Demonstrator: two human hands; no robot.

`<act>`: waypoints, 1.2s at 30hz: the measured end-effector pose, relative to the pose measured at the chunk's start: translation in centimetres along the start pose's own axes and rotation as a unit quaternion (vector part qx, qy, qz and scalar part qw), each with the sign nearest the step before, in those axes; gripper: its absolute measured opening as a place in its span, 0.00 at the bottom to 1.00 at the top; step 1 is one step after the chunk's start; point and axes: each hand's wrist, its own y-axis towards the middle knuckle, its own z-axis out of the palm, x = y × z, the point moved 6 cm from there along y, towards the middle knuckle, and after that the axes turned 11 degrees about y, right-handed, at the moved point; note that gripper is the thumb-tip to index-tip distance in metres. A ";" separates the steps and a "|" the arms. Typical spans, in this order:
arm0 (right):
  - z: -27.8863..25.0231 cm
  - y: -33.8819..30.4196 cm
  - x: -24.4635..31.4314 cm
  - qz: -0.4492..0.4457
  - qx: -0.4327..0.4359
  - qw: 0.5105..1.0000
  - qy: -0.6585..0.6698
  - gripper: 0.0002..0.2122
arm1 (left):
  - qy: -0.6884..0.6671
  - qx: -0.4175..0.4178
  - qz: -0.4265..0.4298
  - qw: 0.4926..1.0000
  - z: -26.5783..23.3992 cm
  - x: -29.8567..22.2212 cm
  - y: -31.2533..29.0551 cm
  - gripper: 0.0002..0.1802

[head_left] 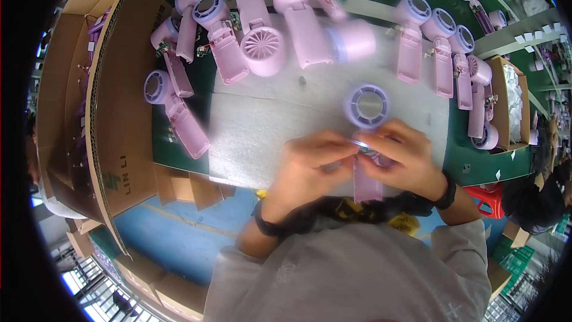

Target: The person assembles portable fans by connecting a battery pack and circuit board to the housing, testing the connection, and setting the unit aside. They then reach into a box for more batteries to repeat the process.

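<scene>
A pink handheld fan (367, 185) lies in front of me on a white foam sheet (268, 122), its round lilac-rimmed head (367, 106) pointing away and its handle shell toward my body. Over the handle my two hands meet. My left hand (316, 164) is closed in a pinch beside a small bright white spot; what its fingertips grip is too small to make out. My right hand (402, 158) curls its fingers round a small green circuit board (367, 151) at the top of the handle. Fingers cover much of the board and the handle.
Several pink fans and open fan shells (229, 53) stretch along the far and left side, with more fan shells (442, 65) at the right. A large cardboard box (122, 113) stands left. A smaller box (511, 104) with white pieces sits right, near a red stool (488, 200).
</scene>
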 end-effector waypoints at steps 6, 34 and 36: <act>-0.4 0.9 -0.4 0.015 -0.014 0.998 0.051 0.16 | -0.011 -0.046 0.008 0.999 0.2 0.1 -0.2 0.17; -0.6 -0.5 0.0 0.105 -0.014 0.993 0.044 0.08 | 0.048 -0.006 -0.036 0.998 1.7 -1.2 0.5 0.27; -0.5 -0.7 0.1 0.108 -0.018 0.994 0.017 0.08 | 0.049 -0.005 -0.036 0.998 1.7 -1.2 0.5 0.27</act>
